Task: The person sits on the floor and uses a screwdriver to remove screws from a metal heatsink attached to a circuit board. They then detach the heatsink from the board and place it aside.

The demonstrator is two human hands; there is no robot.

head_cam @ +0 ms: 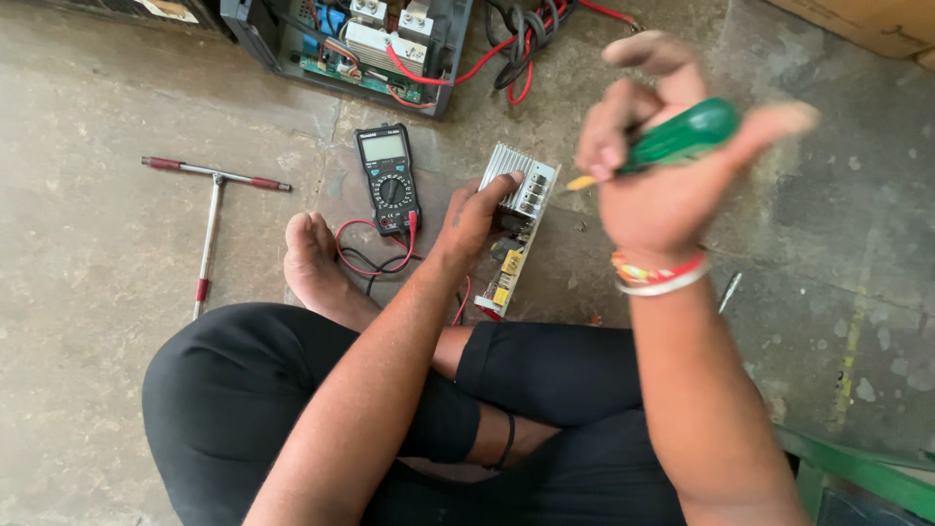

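Note:
My left hand [474, 216] reaches down to a narrow circuit board [518, 226] lying on the concrete floor, fingers gripping its ribbed metal heat sink [516, 170]. My right hand [662, 156] is raised close to the camera, blurred, closed around a screwdriver with a green handle [682, 136] and a yellow tip end. A thread band sits on that wrist. I sit cross-legged in black trousers, one bare foot [314, 258] next to the board.
A black multimeter [388, 180] with red and black leads lies left of the board. A T-handle wrench [209, 219] rests further left. An opened device with circuitry and red cables [370, 44] stands at the top. A green frame [857, 468] sits bottom right.

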